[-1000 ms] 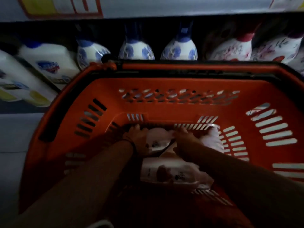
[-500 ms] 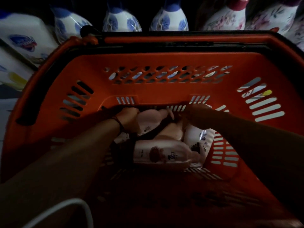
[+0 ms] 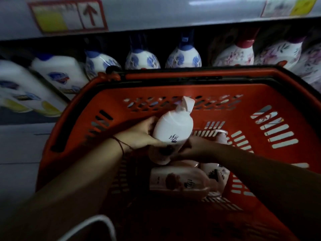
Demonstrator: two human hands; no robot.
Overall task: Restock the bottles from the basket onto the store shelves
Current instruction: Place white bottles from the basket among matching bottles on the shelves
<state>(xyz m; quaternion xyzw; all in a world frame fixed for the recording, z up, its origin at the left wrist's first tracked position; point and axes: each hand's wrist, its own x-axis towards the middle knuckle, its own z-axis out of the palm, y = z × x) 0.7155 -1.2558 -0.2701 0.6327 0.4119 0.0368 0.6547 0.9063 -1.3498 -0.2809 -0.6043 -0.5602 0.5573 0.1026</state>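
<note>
An orange plastic basket [image 3: 173, 94] fills the middle of the head view. My left hand [image 3: 139, 134] grips a pale pink pump bottle [image 3: 173, 129], held upright above the basket floor with its pump pointing away from me. My right hand [image 3: 194, 148] is closed around the bottle's lower part from the right side. Below them several more pink bottles lie on the basket floor, one labelled bottle [image 3: 177, 183] on its side nearest me and another pink bottle [image 3: 215, 173] beside it. A further bottle's pink cap [image 3: 220, 134] shows behind my right hand.
Beyond the basket a dark shelf holds white bottles with blue flowers [image 3: 183, 58], bottles with pink and purple flowers [image 3: 236, 54] at the right, and white jugs [image 3: 59, 73] at the left. A shelf edge with a price label [image 3: 69, 14] runs above. A white cable [image 3: 97, 225] hangs near me.
Both hands were down among the lying bottles. Now one pink bottle has been lifted upright out of the pile, held by both hands, and the view has tilted up to show more shelf.
</note>
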